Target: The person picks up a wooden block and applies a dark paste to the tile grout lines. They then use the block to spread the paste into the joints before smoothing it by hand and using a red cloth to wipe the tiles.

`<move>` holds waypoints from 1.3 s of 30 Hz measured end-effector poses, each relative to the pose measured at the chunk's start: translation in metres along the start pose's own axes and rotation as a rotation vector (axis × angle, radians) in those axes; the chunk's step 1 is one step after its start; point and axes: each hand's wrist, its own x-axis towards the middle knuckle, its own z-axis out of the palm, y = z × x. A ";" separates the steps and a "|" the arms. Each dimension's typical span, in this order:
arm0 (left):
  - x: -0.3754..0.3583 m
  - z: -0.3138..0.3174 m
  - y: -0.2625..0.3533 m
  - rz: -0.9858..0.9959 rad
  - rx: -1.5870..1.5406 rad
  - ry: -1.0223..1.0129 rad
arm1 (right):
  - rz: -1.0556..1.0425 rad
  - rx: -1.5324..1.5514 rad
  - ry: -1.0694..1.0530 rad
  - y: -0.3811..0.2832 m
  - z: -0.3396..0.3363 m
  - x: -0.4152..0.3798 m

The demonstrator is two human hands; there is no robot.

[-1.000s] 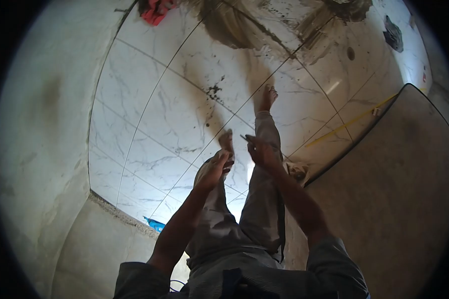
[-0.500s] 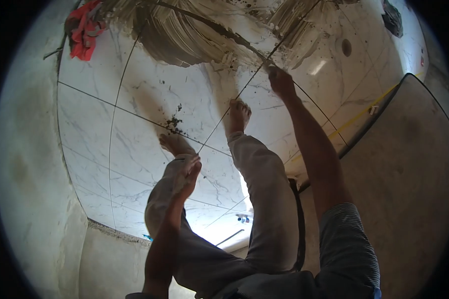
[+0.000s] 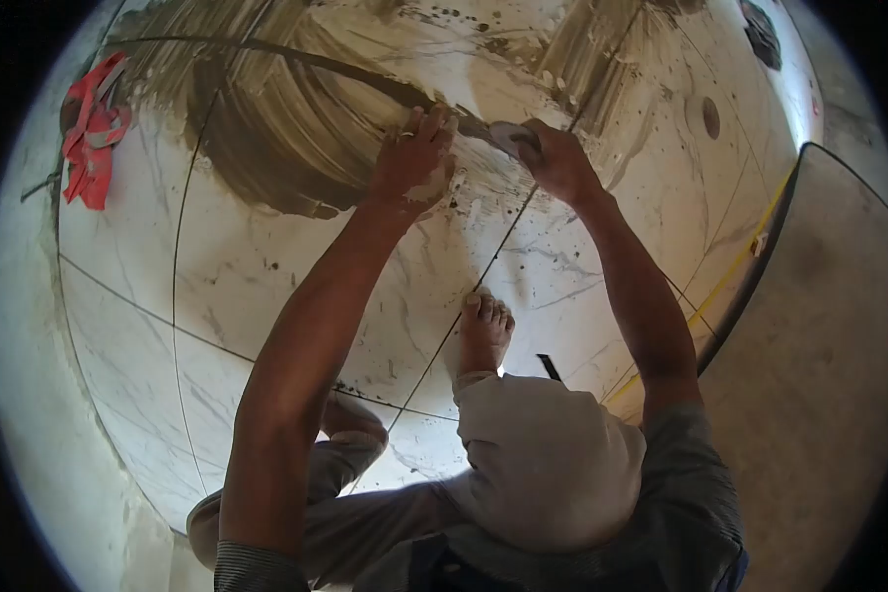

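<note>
Lower centre: grey cloth trousers, creased; bare foot on glossy veined floor tiles. Upper centre: right hand grips a flat, rounded, greyish tool; left hand, fingers bent, at streaky brown paste. Upper left: crumpled red cloth.

White floor tiles with grey marble veining and dark joint lines across the centre; grey-brown smears in curved streaks, upper left to upper centre; red-and-grey cloth, upper left; yellow strip, right; beige-grey trousers, lower centre.
</note>
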 end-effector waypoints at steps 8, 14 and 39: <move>0.009 0.017 0.014 -0.028 0.175 -0.062 | -0.009 -0.111 -0.007 0.012 -0.008 0.000; 0.010 0.019 0.023 -0.054 0.245 0.002 | -0.159 -0.122 0.101 0.031 0.007 -0.018; 0.051 0.028 0.031 0.163 -0.234 0.153 | -0.258 -0.292 0.028 0.009 0.011 -0.005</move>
